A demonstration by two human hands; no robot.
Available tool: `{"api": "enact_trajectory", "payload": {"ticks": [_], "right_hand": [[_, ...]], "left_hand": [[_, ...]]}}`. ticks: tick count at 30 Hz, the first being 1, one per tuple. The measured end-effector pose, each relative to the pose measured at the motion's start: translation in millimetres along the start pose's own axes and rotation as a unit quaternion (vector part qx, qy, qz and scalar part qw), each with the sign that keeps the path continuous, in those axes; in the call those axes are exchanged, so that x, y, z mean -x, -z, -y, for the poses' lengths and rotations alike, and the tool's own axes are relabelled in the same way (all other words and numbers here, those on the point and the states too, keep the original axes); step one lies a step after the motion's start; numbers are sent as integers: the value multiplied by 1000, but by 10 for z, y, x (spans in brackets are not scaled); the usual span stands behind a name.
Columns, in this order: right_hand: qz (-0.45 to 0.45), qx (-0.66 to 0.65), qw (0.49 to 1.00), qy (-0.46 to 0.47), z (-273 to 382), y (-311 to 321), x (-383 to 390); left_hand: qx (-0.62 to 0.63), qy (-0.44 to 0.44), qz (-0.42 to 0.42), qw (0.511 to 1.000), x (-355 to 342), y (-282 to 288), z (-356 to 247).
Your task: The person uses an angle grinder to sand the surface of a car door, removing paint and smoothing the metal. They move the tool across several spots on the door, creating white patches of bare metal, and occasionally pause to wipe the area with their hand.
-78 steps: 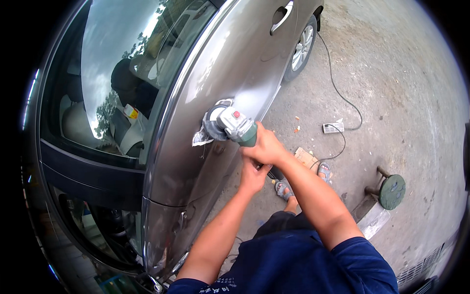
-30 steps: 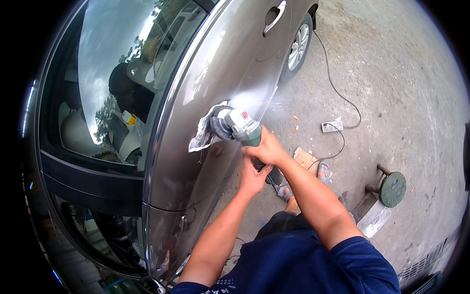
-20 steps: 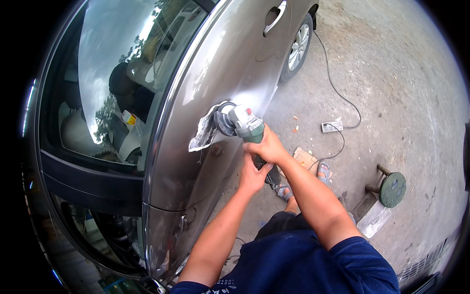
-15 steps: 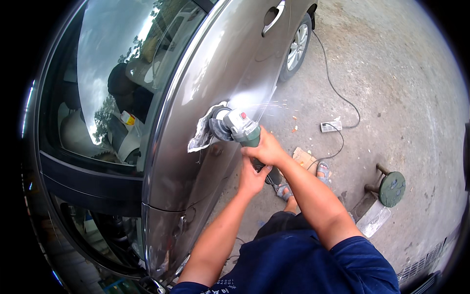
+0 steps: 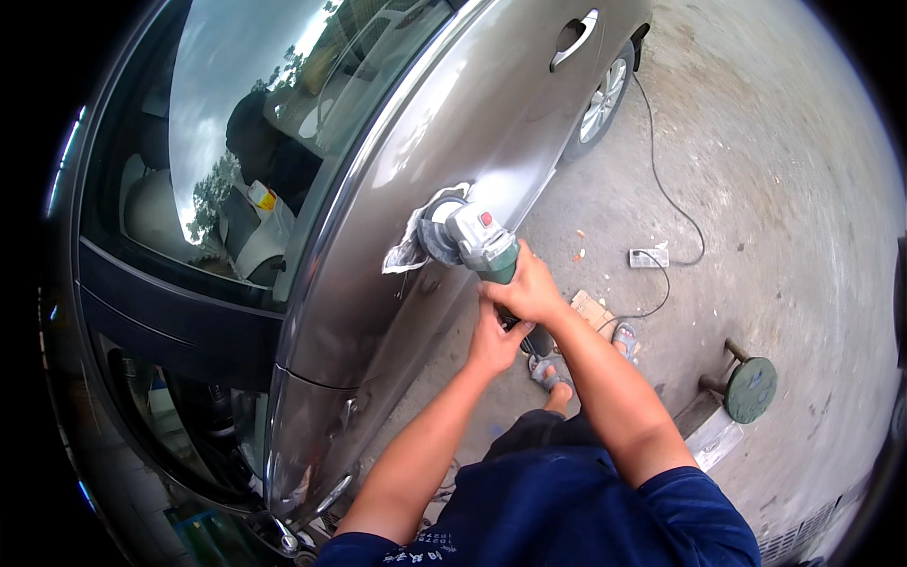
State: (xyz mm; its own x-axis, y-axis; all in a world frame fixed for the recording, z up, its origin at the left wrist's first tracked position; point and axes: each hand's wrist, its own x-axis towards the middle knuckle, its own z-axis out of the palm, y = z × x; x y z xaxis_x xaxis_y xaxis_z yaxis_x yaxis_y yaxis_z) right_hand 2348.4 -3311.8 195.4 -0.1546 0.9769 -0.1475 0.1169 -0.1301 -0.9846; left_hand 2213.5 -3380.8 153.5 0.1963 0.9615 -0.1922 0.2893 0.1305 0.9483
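Note:
Both of my hands are wrapped round an angle grinder [image 5: 480, 236] with a grey head, a red button and a green body. My right hand [image 5: 532, 283] grips the green part just behind the head. Lower down, my left hand [image 5: 495, 337] closes round the rear of the body, which the fingers partly hide. The grinder's disc lies against or very close to a ragged, whitish sanded patch [image 5: 406, 248] on the grey-brown car door [image 5: 378, 312]. Exact contact is hidden by the guard and head.
A white power strip [image 5: 649, 258] lies on the concrete floor, with a dark cable [image 5: 673, 200] running past the car wheel [image 5: 605, 102]. Cardboard [image 5: 591, 310] lies near my sandalled feet. A small round green stool [image 5: 751, 389] is tipped on its side at the right.
The view has shifted, so the car sits further right in the picture. Sparks seen beside the disc before no longer show. Both hands keep their hold on the angle grinder.

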Motion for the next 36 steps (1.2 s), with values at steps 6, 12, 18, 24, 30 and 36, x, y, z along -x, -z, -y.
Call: {"api": "enact_trajectory", "payload": {"ticks": [6, 12, 18, 24, 30, 36], "right_hand": [[56, 61, 996, 24, -27, -191, 140], [52, 61, 996, 29, 181, -225, 146], [62, 107, 991, 45, 67, -406, 309], [80, 133, 987, 40, 202, -381, 279], [52, 94, 993, 48, 145, -383, 296], [106, 152, 982, 32, 165, -393, 344]], "left_hand": [[111, -10, -48, 993, 325, -85, 93], [109, -10, -43, 993, 298, 37, 48], [78, -39, -50, 995, 540, 60, 105], [66, -17, -43, 997, 510, 108, -19], [32, -31, -42, 998, 524, 123, -67], [80, -16, -68, 994, 620, 27, -89]]}}
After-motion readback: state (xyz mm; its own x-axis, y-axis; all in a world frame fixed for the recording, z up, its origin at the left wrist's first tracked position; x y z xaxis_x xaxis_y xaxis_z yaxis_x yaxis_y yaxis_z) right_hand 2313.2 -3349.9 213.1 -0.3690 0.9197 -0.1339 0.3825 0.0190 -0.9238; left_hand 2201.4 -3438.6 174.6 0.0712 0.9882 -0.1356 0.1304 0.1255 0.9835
